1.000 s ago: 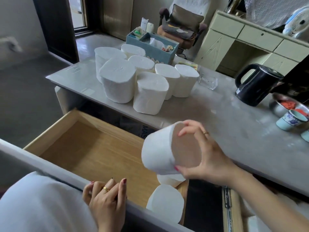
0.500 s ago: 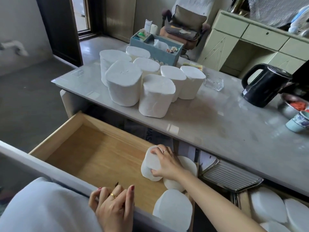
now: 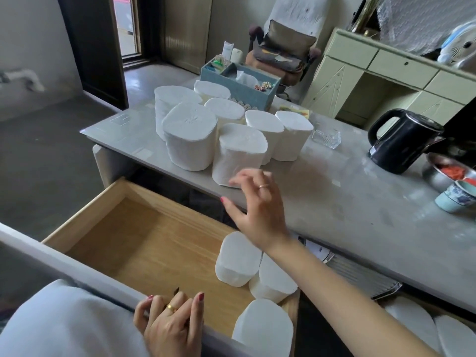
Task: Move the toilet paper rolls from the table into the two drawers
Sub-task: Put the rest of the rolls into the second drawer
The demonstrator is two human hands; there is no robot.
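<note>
Several white toilet paper rolls stand clustered on the grey table [image 3: 334, 202]; the nearest roll [image 3: 238, 150] is at the front edge. My right hand [image 3: 255, 204] hovers open just in front of that roll, fingers spread, holding nothing. Below, the left wooden drawer [image 3: 144, 243] is pulled out with three rolls along its right side; the newest roll [image 3: 237, 261] stands upright. My left hand [image 3: 171, 325] curls over the drawer's grey front. The right drawer [image 3: 401, 301] shows more rolls [image 3: 409, 323] at the bottom right.
On the table stand a black kettle [image 3: 404, 140], a glass ashtray [image 3: 326, 138], a blue organiser box [image 3: 239, 86], a metal bowl [image 3: 448, 173] and a patterned cup [image 3: 456, 195]. A metal rack [image 3: 360, 276] lies under the tabletop. A chair and a cabinet stand behind.
My right hand set the roll down in the left drawer, let go, and rose empty toward the nearest roll on the table. The left hand stayed on the drawer front.
</note>
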